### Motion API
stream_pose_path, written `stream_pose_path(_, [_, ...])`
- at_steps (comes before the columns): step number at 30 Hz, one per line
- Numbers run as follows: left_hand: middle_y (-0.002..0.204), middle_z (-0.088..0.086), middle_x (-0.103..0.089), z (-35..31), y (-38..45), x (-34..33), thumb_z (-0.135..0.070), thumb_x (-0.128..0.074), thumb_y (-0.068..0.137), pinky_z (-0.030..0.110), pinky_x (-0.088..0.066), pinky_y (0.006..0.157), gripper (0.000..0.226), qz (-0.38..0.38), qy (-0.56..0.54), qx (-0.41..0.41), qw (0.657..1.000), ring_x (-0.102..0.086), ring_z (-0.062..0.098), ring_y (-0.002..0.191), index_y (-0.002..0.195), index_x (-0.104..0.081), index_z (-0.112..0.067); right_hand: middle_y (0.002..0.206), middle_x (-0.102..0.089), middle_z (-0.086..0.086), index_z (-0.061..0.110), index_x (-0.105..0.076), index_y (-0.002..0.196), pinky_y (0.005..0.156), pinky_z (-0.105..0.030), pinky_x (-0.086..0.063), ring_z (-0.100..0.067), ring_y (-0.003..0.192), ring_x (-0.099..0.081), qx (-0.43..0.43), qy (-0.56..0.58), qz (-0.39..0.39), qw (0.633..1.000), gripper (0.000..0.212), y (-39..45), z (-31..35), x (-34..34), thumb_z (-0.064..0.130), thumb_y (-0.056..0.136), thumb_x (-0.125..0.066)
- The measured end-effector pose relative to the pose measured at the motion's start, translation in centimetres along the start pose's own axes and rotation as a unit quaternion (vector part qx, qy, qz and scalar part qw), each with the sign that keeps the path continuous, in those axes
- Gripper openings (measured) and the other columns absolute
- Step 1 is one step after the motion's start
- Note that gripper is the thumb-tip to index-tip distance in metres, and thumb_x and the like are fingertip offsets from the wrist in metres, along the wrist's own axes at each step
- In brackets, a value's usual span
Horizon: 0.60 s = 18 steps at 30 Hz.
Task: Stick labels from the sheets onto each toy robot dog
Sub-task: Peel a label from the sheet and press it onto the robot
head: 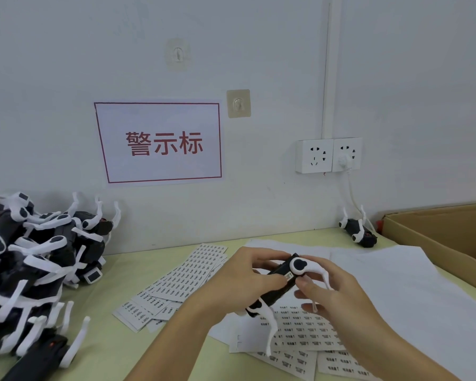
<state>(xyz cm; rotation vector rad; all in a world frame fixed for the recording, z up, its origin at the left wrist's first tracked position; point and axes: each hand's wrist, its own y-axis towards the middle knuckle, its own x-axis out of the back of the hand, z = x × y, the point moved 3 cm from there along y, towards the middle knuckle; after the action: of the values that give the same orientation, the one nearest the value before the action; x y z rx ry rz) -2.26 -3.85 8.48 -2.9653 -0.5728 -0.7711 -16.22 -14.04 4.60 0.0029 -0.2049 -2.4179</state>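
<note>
Item in hand: one black-and-white plastic toy robot dog (pixel 282 281), held above the pale green worktop (pixel 127 342) at centre frame. Its long axis runs from 7 o'clock up to 1 o'clock, white legs trailing downward.

Left hand (pixel 245 273): fingers curled round the upper body of the dog, steadying it.

Right hand (pixel 330 292): grips the dog from the 3 o'clock side, thumb tip at a small white printed label (pixel 288 276) lying on the black body. This hand is the nearer to the label; pressing it flat appears to be the step underway.

Label supply: white sheets of small printed labels (pixel 182 279) fanned at 9 o'clock of the hands, more directly beneath them.

Stock: heap of black-and-white toy robot dogs (pixel 39 259) at far 9 o'clock, judged unlabelled. One single toy dog on its back (pixel 359 232) at 1 o'clock, near a brown cardboard box (pixel 445 237) at 3 o'clock.
</note>
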Motion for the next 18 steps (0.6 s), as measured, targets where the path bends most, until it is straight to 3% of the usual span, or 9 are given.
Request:
stream_pose_path(4, [0.106,-0.019,-0.073,-0.17,-0.03,0.1,-0.032,-0.062,0.086,0.041,-0.06,0.08,0.035,0.016,-0.019,0.003,1.0,-0.072,0.008,0.094,0.11,-0.068,-0.057,0.098,-0.074,0.002,0.03,-0.074,0.106,0.065,-0.021,-0.055,-0.016,0.08,-0.073,-0.001,0.028,-0.011,1.0,0.027,0.15,-0.29,0.27,0.008,0.096,-0.061])
stream_pose_path(7, [0.103,-0.019,-0.074,-0.19,0.12,-0.08,-0.044,-0.065,0.082,0.047,-0.058,0.093,0.029,0.006,-0.027,-0.006,1.0,-0.073,0.008,0.094,0.109,-0.069,-0.055,0.094,-0.075,-0.003,0.027,-0.074,0.104,0.067,-0.022,-0.057,-0.02,0.079,-0.073,0.01,0.041,-0.008,0.999,0.028,0.2,-0.28,0.19,0.003,0.096,-0.06])
stream_pose_path(10, [0.1,-0.021,-0.073,-0.04,0.28,-0.35,-0.046,-0.073,0.084,0.032,-0.06,0.081,0.025,-0.012,-0.017,-0.024,0.999,-0.072,0.003,0.088,0.108,-0.069,-0.054,0.092,-0.075,-0.001,0.026,-0.072,0.105,0.068,-0.023,-0.057,-0.018,0.078,-0.074,0.02,0.04,-0.001,0.999,0.026,0.21,-0.3,-0.05,0.005,0.096,-0.06])
stream_pose_path(13, [0.1,-0.021,-0.073,0.06,0.16,-0.5,-0.036,-0.075,0.087,0.015,-0.051,0.07,0.025,-0.019,-0.021,-0.025,0.999,-0.071,-0.001,0.084,0.107,-0.07,-0.052,0.092,-0.075,0.003,0.03,-0.071,0.106,0.067,-0.022,-0.056,-0.018,0.08,-0.074,0.017,0.04,0.007,0.999,0.025,0.27,-0.55,-0.11,0.009,0.096,-0.062])
stream_pose_path(18, [0.105,-0.018,-0.074,0.0,-0.06,-0.47,-0.032,-0.073,0.09,0.023,-0.051,0.084,0.028,-0.014,-0.012,-0.011,1.0,-0.07,-0.001,0.092,0.111,-0.072,-0.05,0.099,-0.075,0.002,0.042,-0.069,0.109,0.075,-0.032,-0.053,-0.021,0.091,-0.073,0.013,0.081,0.067,0.994,0.031,0.32,-0.81,-0.44,0.019,0.088,-0.072])
